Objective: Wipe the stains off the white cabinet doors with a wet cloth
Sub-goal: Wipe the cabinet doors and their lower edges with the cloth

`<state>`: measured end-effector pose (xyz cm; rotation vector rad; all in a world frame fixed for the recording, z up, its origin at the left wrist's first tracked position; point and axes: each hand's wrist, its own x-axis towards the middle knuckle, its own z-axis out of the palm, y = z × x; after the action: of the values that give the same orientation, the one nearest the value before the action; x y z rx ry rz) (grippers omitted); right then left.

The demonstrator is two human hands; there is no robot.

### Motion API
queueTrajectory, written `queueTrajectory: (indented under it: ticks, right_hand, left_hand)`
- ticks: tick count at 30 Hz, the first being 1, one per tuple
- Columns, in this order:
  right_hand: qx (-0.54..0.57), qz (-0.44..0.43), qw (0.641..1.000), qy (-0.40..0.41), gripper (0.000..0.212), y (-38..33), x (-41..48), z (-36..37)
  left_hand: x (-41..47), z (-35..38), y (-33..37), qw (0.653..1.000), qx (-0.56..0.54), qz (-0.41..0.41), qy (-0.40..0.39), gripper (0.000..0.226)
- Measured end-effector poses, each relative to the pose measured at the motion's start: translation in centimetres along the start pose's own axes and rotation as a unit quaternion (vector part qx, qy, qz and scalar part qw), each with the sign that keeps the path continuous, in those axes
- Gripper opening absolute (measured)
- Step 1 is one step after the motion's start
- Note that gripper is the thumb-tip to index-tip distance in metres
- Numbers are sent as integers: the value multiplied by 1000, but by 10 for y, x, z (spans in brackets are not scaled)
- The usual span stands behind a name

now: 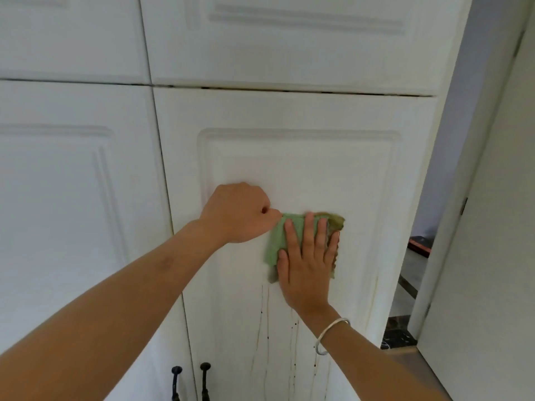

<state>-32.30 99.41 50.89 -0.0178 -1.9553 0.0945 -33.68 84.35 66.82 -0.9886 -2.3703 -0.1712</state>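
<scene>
— Green cloth (pixel 273 241), is it? What are the fingers (pixel 309 227) doing on it?

— Those of the right hand (pixel 307 264) lie straight and slightly spread, flat on the cloth, pressing it against the door. The left hand (pixel 240 212) is curled into a fist, its thumb and forefinger pinching the cloth's upper left corner.

— And the cloth itself?

— Spread flat on the sunken middle panel of the lower right cabinet door (pixel 289 169), nearer the panel's right edge than its left. Its top right corner is browned and dirty.

— Any marks on the door?

— Brown stains (pixel 267 314) run in thin drips down the panel from just under the cloth towards the door's bottom edge, with dark specks among them.

— What else, further out?

— A silver bangle (pixel 333 334) on the right wrist. Two dark handles (pixel 205 377) stand side by side low down, one on each side of the seam with the left door (pixel 72 198). Two more white upper doors (pixel 289 39) sit above. Beyond the cabinet's right edge is an open doorway (pixel 411 270).
</scene>
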Motion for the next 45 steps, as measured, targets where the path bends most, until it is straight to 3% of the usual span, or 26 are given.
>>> queueTrajectory:
  ticks: [6, 13, 17, 21, 26, 34, 40, 43, 45]
  right_hand:
    - [-17, -53, 997, -49, 46, -37, -88, 43]
    - [0, 18, 996, -87, 46, -60, -122, 53]
    - [67, 192, 979, 1, 55, -37, -51, 24]
    - [48, 257, 964, 40, 57, 13, 12, -10]
    - [84, 452, 884, 87, 57, 48, -23, -2]
    - [156, 588, 791, 74, 75, 61, -88, 31]
    - [180, 707, 676, -109, 54, 70, -133, 42]
    - [214, 691, 677, -135, 59, 62, -126, 21]
    - [198, 644, 732, -97, 68, 45, -107, 18]
  left_hand:
    - [-2, 1, -2, 1000, -4, 12, 1, 40]
    - [-1, 1, -8, 1000, -9, 1, 21, 41]
    - [1, -4, -8, 999, -1, 3, 42, 44]
    - [-5, -2, -3, 999, -7, 6, 38, 42]
    - [-7, 2, -4, 999, 9, 15, 38, 39]
    - [-5, 8, 3, 996, 83, -3, 32, 39]
    - [-30, 42, 14, 992, 127, -12, 23, 40]
    - [-49, 69, 11, 991, 135, -2, -12, 39]
    - [-55, 75, 11, 992, 130, 0, 0, 39]
